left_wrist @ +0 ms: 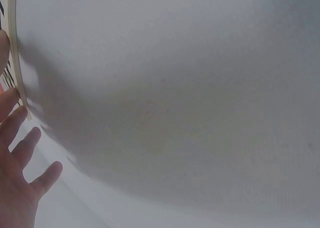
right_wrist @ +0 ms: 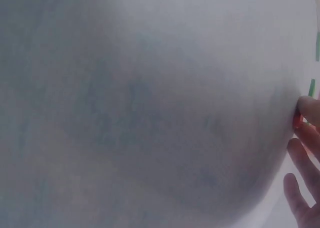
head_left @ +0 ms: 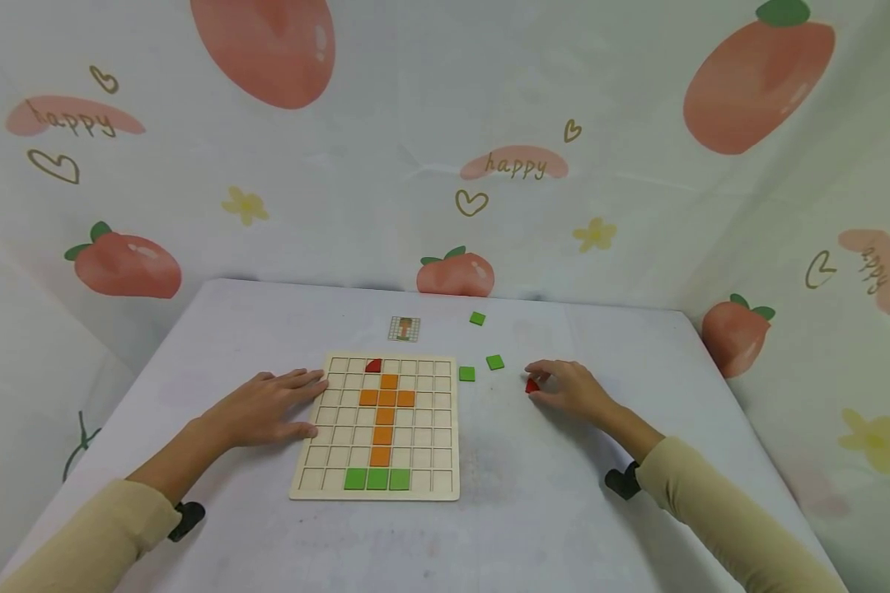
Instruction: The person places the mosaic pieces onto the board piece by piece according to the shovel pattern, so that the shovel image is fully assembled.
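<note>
A wooden grid board [head_left: 430, 420] lies flat on the table, with orange square tiles [head_left: 384, 416] forming a cross. Green square tiles [head_left: 377, 478] sit in a row along its bottom, and a red piece with a curved edge [head_left: 374, 366] is near its top. My left hand [head_left: 263, 409] has its fingers extended, fingertips touching the board's left edge; the left wrist view shows these fingers [left_wrist: 46, 179] spread. Right of the board, my right hand [head_left: 573, 389] pinches a small red piece [head_left: 531, 385] between thumb and fingers. In the right wrist view that red piece [right_wrist: 297, 120] is mostly hidden.
Three loose green tiles [head_left: 495, 362] lie on the table between the board and my right hand and farther back. A small card with a grid picture [head_left: 404, 329] lies behind the board. A printed cloth backdrop [head_left: 386, 206] rises behind the table.
</note>
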`<state>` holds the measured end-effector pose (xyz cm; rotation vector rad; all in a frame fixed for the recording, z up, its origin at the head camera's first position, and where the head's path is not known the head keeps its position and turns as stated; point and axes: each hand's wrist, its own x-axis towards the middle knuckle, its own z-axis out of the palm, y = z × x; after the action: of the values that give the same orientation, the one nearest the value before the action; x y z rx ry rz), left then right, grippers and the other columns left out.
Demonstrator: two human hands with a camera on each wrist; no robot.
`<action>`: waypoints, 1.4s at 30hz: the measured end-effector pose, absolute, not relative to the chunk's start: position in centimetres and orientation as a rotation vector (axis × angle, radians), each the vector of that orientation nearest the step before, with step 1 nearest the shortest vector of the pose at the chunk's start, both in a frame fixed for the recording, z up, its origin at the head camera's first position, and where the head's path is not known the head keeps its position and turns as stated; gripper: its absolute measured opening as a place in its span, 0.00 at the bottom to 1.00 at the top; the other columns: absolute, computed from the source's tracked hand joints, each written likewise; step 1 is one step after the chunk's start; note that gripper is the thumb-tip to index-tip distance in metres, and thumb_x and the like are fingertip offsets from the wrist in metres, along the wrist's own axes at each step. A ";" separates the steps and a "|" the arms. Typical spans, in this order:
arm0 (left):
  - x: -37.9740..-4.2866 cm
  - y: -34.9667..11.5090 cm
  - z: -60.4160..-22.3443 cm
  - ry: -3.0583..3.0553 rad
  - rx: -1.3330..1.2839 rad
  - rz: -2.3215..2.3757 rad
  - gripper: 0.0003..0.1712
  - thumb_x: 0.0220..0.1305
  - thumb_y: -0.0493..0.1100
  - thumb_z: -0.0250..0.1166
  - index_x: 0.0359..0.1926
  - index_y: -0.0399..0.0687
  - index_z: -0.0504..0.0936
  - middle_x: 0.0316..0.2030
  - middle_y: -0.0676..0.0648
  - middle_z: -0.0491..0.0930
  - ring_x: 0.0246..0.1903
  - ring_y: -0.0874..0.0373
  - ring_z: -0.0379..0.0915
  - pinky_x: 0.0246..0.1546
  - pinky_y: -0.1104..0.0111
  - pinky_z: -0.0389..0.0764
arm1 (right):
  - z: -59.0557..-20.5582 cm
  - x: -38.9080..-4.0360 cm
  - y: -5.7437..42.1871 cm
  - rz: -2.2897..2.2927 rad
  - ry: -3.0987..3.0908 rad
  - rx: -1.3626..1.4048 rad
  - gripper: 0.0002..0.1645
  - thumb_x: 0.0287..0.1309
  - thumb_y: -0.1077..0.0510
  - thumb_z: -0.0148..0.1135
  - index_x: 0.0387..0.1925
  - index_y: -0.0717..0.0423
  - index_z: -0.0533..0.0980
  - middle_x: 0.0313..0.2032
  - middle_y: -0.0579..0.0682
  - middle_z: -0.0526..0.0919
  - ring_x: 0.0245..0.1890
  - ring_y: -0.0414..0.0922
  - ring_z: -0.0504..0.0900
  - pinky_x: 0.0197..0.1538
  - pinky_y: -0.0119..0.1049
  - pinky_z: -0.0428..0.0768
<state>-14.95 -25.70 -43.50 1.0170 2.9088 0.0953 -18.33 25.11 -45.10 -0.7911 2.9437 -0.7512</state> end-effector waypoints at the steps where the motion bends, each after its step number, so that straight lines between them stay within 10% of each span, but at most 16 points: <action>1: -14.9 -25.7 -43.5 2.909 1.016 0.095 0.43 0.62 0.68 0.63 0.68 0.44 0.73 0.67 0.41 0.71 0.65 0.40 0.68 0.52 0.43 0.74 | -45.1 -18.3 25.1 -0.753 2.949 -0.792 0.23 0.53 0.63 0.74 0.51 0.61 0.81 0.40 0.48 0.87 0.41 0.46 0.83 0.51 0.52 0.77; 42: -14.9 -25.6 -43.5 2.908 0.997 0.099 0.43 0.61 0.68 0.64 0.68 0.45 0.73 0.67 0.41 0.71 0.65 0.41 0.68 0.53 0.43 0.74 | -43.9 -21.6 14.6 -0.859 2.861 -0.964 0.21 0.57 0.64 0.71 0.53 0.62 0.80 0.43 0.52 0.87 0.38 0.43 0.83 0.46 0.38 0.82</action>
<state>-14.91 -25.61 -43.49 0.9971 2.9076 0.0985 -21.63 14.62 -43.91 -0.9643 2.8610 -0.8588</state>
